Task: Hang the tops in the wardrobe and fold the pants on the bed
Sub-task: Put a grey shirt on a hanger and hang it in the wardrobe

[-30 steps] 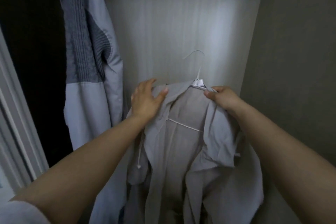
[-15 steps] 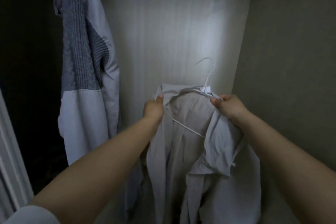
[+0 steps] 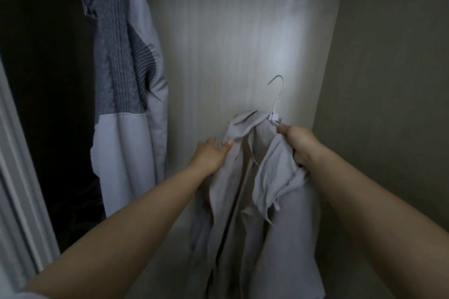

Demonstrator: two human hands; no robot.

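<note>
A light grey top (image 3: 274,221) hangs on a white wire hanger (image 3: 277,97) that I hold inside the wardrobe, its hook free in the air. My left hand (image 3: 211,153) pinches the top's left collar edge. My right hand (image 3: 297,142) grips the hanger's right shoulder together with the fabric there. The top droops open down the front, and a bit of the hanger's lower wire shows between its two halves.
A pale blue and grey knit garment (image 3: 126,94) hangs at the left of the wardrobe. The lit back panel (image 3: 230,43) is behind the hanger, the side wall (image 3: 388,104) close on the right. A white door frame (image 3: 19,189) stands at the far left.
Both hands have carried the hanger and top deeper into the wardrobe and a little right. My left hand went from lying on the shoulder to pinching the collar edge.
</note>
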